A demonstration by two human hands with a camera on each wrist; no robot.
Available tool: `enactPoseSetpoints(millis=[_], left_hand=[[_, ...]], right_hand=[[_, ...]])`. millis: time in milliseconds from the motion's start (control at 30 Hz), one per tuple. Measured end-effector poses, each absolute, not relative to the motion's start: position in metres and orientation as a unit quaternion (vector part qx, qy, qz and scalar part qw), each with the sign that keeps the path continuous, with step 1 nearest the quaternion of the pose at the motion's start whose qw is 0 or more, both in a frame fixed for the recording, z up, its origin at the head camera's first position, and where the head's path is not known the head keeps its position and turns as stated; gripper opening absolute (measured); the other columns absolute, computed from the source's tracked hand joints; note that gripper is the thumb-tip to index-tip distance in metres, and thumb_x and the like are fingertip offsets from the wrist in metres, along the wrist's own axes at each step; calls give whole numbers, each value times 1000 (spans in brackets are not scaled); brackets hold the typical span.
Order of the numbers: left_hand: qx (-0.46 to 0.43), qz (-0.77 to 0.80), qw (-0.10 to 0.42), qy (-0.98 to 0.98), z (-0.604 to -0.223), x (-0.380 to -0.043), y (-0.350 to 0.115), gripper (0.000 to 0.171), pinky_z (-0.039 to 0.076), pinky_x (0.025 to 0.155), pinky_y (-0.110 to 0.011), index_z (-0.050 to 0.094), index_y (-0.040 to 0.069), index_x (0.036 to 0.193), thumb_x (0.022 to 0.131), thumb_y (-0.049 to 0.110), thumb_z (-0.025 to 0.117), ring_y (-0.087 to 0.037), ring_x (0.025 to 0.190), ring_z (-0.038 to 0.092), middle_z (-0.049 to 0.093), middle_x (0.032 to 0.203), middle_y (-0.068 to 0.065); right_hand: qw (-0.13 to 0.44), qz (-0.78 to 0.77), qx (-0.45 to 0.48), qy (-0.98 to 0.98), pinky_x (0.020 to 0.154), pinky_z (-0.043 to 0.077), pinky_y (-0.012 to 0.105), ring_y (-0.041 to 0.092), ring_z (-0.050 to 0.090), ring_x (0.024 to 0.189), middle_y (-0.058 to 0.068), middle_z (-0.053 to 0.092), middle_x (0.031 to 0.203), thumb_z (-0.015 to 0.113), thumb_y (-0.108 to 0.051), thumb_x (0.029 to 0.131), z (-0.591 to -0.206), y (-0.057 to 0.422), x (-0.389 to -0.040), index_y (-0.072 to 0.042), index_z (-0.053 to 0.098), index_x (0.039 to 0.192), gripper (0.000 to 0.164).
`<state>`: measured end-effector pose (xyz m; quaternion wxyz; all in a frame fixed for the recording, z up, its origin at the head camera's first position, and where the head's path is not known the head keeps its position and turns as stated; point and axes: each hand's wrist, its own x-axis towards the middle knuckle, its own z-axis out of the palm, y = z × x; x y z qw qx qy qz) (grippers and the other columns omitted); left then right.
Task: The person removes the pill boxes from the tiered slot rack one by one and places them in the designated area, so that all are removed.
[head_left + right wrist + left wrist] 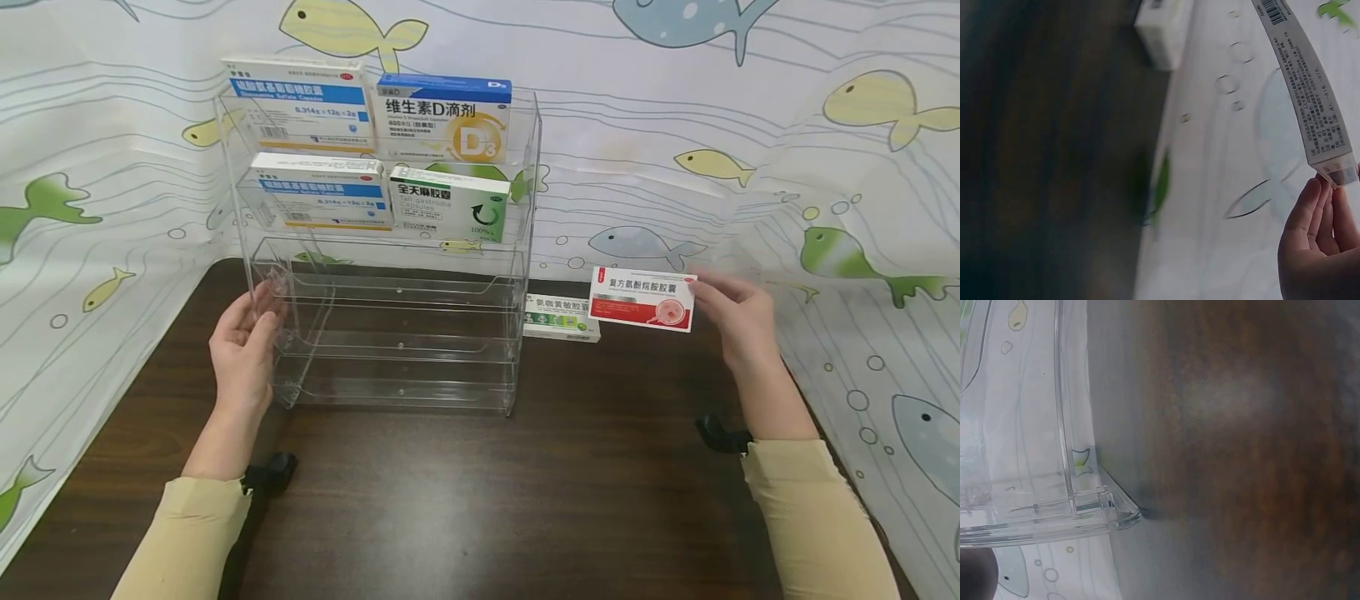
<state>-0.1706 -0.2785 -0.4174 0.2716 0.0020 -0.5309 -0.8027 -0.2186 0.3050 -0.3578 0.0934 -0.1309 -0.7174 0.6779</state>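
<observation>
My right hand (742,321) pinches the right end of a red and white medicine box (642,298), held up to the right of a clear tiered display rack (401,342). In the right wrist view, the fingers (1300,212) hold that box by its end, and its printed narrow side shows. On the rack's left side, my left hand (243,342) grips the edge of the clear side panel. The left wrist view catches the rack's lower corner (1124,519), with only a dark bit of the hand at the edge.
Two blue and white boxes (303,108), a vitamin D box (446,121) and a green and white box (450,204) stand on the upper tiers. A green-striped white box (561,318) lies on the dark table (465,500) by the rack's right side. Fish-print sheeting (637,167) surrounds the table.
</observation>
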Motion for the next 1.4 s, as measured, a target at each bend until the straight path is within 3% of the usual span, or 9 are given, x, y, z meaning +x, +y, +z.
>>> enactPoseSetpoints(millis=[100,267,500,600,733,867,1067,1267,1400], left_hand=[[3,-802,272,-532,-418,-171,-279,38,61,99,-17,70,2,126,102,-15,46,-9,118,73,79,124,1],[2,-804,272,-529,-418,-171,-278,38,61,99,-17,70,1,126,102,-16,46,-9,117,73,78,124,1],[-6,-802,275,-531,-420,-172,-279,39,61,99,-18,70,2,126,102,-17,45,-10,118,73,78,124,0],[-5,-800,275,-534,-420,-172,-279,39,61,100,-18,70,2,127,102,-16,45,-10,118,73,78,124,1],[1,-800,272,-535,-420,-171,-279,37,61,100,-18,69,1,127,102,-15,46,-9,117,74,78,124,1],[4,-801,270,-535,-421,-171,-279,37,61,99,-17,69,1,128,103,-15,47,-9,118,73,78,125,1],[2,-804,271,-529,-420,-171,-278,38,61,99,-18,69,2,126,102,-16,46,-9,117,74,78,124,1],[0,-800,273,-534,-420,-172,-278,39,61,99,-18,69,3,127,102,-15,46,-9,116,74,78,124,1],[-2,-793,274,-544,-420,-172,-279,39,60,100,-17,69,3,128,103,-15,45,-9,116,74,78,124,2]], right_hand=[[79,660,-170,-727,104,55,12,7,59,109,-12,62,119,79,-23,97,-370,313,-224,-2,62,147,57],[56,636,-224,-736,124,41,26,9,57,118,-11,57,128,77,-31,98,-387,324,-230,-5,56,153,64],[38,643,-238,-727,118,47,19,-2,62,101,-17,59,108,78,-30,97,-402,336,-240,-1,54,153,67],[26,631,-245,-736,125,44,26,-3,62,99,-17,60,106,78,-32,97,-408,340,-246,-2,52,155,70],[-4,600,-252,-759,134,32,42,5,61,114,0,63,135,73,-41,100,-417,344,-253,-5,47,159,74],[-32,576,-249,-778,135,31,45,15,55,135,12,41,169,66,-47,103,-425,347,-260,-7,41,163,77],[-52,555,-238,-795,131,36,43,22,49,146,18,32,173,59,-44,107,-435,349,-267,-3,36,164,73],[-70,559,-206,-800,128,35,37,26,42,156,18,30,174,62,-36,108,-441,354,-271,-4,38,163,68],[-83,541,-188,-815,132,31,44,33,35,159,20,28,174,65,-36,106,-444,357,-272,-4,38,163,70]])
